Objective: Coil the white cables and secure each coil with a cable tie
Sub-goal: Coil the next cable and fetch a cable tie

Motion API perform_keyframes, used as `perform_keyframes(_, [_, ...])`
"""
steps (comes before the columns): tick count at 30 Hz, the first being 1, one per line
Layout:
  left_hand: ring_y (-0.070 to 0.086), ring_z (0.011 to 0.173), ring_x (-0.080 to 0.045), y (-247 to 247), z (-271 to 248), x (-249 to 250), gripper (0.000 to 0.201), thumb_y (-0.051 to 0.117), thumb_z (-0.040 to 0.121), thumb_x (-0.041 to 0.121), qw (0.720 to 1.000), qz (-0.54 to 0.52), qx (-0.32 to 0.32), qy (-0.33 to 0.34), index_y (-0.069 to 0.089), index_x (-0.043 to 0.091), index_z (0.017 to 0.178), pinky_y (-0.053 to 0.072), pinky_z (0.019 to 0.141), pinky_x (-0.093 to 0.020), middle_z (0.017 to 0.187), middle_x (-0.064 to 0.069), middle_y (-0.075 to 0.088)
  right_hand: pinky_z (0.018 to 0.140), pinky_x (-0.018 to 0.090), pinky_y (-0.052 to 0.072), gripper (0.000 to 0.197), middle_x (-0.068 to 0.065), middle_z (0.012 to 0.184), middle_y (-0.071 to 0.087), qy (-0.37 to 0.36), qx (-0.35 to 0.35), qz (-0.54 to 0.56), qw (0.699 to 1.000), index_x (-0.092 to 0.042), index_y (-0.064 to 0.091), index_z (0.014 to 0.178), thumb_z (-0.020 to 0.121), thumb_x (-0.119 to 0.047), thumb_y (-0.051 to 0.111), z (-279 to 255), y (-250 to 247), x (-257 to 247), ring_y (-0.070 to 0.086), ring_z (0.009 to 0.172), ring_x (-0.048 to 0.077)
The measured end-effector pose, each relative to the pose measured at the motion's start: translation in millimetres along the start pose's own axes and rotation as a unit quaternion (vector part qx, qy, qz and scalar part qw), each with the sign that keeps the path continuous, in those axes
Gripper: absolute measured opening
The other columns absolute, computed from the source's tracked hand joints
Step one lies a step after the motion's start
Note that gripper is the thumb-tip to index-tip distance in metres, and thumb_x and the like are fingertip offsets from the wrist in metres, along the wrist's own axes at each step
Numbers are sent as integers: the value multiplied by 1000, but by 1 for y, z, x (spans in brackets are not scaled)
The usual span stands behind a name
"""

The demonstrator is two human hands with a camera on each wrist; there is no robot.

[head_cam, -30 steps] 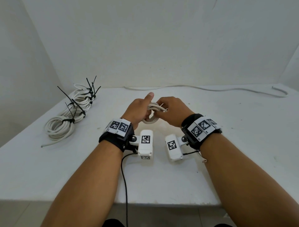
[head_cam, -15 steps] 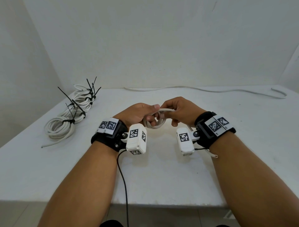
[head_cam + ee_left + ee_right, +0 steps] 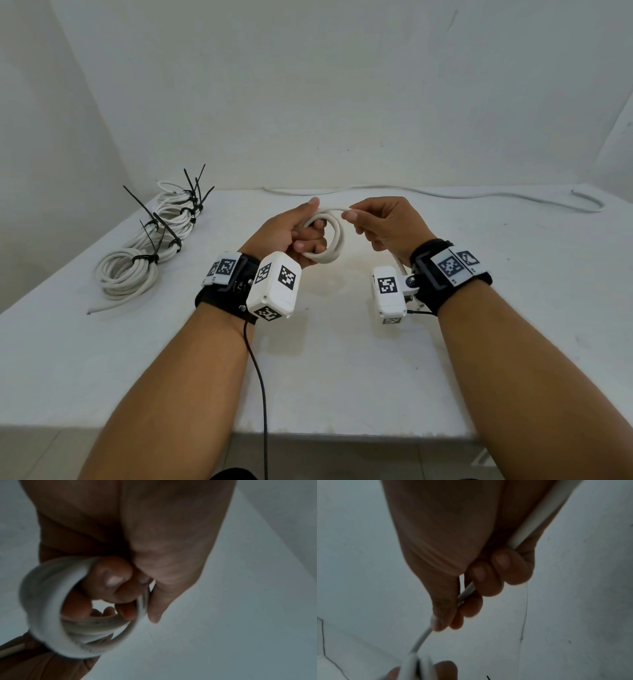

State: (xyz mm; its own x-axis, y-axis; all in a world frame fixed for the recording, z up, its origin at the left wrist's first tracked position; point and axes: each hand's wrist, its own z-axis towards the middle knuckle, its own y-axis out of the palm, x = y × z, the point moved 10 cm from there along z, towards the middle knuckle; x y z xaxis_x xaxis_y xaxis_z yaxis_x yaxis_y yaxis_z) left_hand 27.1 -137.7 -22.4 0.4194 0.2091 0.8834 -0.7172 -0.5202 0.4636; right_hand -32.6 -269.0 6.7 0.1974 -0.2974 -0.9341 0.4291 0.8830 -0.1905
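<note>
White, smooth and round in section, the cable coil point(image 3: 325, 236) is held above the table point(image 3: 342, 359) by the left hand point(image 3: 291, 236), whose fingers are curled through its loops. Just to its right, the cable's running length is pinched by the right hand point(image 3: 387, 226) and is passed down through the palm, as only the right wrist view shows. Far left, tied coils point(image 3: 144, 253) bristling with black cable ties point(image 3: 161, 233) are laid; at the far edge a loose cable point(image 3: 479, 197) is stretched.
</note>
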Motion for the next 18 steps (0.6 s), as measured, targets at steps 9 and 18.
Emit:
perform_keyframes(9, [48,54,-13,-3,15,16,23,38,102,10,980,-152,29,126,54,-4,95,48,77,-29,61,-1,46,45,25,40,18,1,71,55,125,-134,-181,966,-28,59,106,101,-19,44,-9,38,28,41,50,12])
perform_keyframes(18, [54,63,-14,-42,5,44,26,47,100,15,900,232,256,265,52,10,74,50,76,-33,68,1,55,85,38,49,34,13,102,67,36,-256,-432,864,-1,64,112,102,-24,42,-23,89,13,61,92,29])
